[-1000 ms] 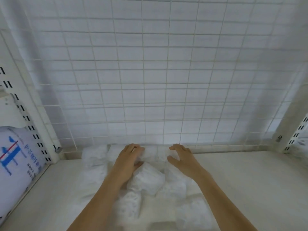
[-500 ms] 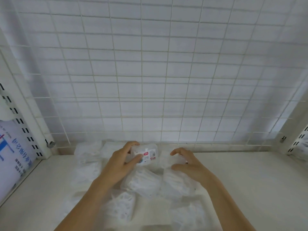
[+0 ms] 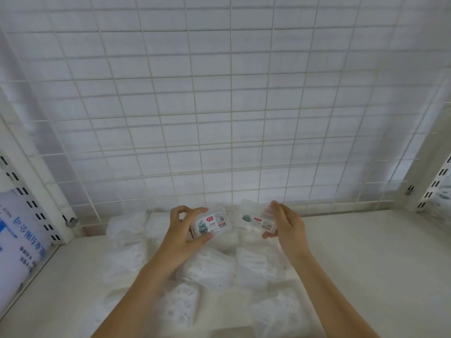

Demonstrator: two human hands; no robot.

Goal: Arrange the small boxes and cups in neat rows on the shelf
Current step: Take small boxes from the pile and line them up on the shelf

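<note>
Small boxes of clear plastic fill both hands: the left hand (image 3: 181, 236) pinches one labelled box (image 3: 211, 224) between thumb and fingers, label up, and the right hand (image 3: 286, 226) grips a second labelled box (image 3: 258, 219) by its end. Both are lifted just above the pile of white translucent packs (image 3: 214, 269) lying against the shelf's back edge. Behind stands a white wire grid (image 3: 219, 118). The smooth pale shelf (image 3: 366, 264) lies bare toward its right edge; a printed bag (image 3: 17, 240) leans at the left edge.

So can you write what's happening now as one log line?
left hand: holds labelled box | right hand: holds second labelled box | shelf: clear boxes piled
</note>
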